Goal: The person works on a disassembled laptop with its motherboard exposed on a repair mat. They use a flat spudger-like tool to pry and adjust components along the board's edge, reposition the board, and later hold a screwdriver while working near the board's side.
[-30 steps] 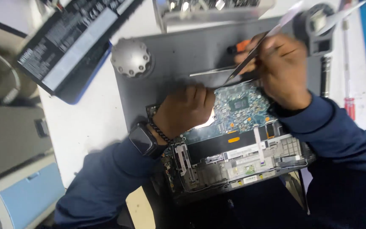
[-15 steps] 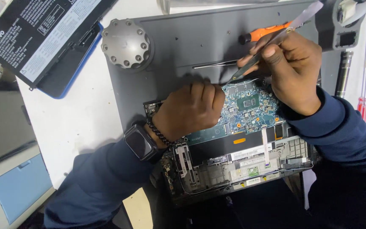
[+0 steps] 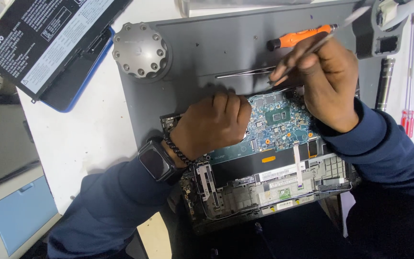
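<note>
Head view: since half a second ago the right hand (image 3: 329, 84), pinching a thin probe (image 3: 334, 31), has slid lower toward the circuit board (image 3: 276, 122) at frame centre, while the left hand (image 3: 214, 124) stays curled, pressing the opened laptop (image 3: 264, 192) steady on the desk (image 3: 87, 139).

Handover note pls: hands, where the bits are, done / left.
Left hand: palm down on the left part of the opened laptop chassis, bracing it; holds nothing visible.
Right hand: pinching a thin pale-handled tool, tip hidden near the top edge of the blue-green circuit board.
Around: metal tweezers and orange-handled screwdriver on the grey mat; round silver knobbed holder at the mat's corner; flat black battery pack top left; red-handled screwdriver far right.
Done: cover off, board exposed.
Left: board remains seated in the chassis.
</note>
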